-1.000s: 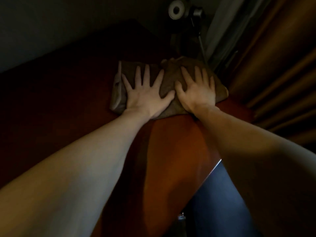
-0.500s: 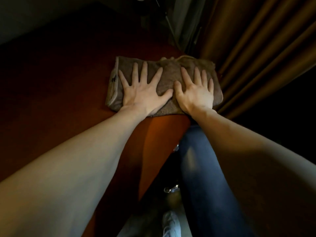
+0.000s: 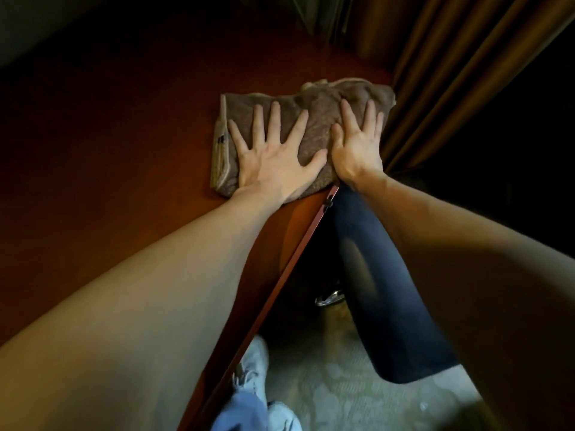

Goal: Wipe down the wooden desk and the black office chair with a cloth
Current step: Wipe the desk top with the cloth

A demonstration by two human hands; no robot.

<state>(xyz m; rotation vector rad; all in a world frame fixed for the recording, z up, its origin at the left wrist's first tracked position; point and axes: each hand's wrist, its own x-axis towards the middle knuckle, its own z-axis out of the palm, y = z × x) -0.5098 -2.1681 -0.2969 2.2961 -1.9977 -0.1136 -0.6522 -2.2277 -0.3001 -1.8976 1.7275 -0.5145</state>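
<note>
Pressing flat with spread fingers, left hand (image 3: 273,160) and right hand (image 3: 357,147) have slid cloth (image 3: 314,119) toward desk (image 3: 124,181) edge

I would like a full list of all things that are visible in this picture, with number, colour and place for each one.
cloth: one, brown, folded, flat on the desk near its right edge
wooden desk: one, reddish brown, left and centre
curtain: one, golden brown, upper right, beside the cloth
dark padded part: one, blue-black, below the desk edge, perhaps of the chair
carpet: pale patterned, bottom
shoe: one seen clearly, light, bottom centre
left hand: one, fingers spread, presses flat on the cloth
right hand: one, fingers straight, presses on the cloth at the desk edge
</note>
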